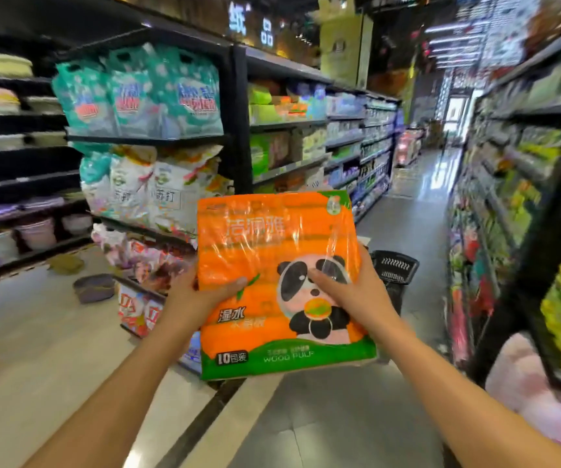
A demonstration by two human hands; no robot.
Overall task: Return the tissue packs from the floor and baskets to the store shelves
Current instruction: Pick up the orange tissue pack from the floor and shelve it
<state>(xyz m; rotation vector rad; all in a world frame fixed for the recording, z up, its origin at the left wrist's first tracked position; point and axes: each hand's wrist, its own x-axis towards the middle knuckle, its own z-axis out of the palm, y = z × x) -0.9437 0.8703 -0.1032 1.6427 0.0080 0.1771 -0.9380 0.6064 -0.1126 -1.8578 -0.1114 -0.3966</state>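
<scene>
An orange tissue pack (pixel 265 251) with a panda picture and a green bottom band is held upright in front of me at chest height. My left hand (pixel 201 293) grips its left edge, thumb lying across the front. My right hand (pixel 350 292) grips its right edge, thumb on the panda's face. The fingers of both hands are hidden behind the pack. The store shelves (pixel 289 167) with tissue and paper goods run along the left side of the aisle, just beyond the pack.
A black basket (pixel 395 266) stands on the grey floor behind the pack. Detergent bags (pixel 137 96) fill the end rack at left. A purple basin (pixel 95 288) lies on the pale floor. Another shelf row (pixel 515 184) lines the right side.
</scene>
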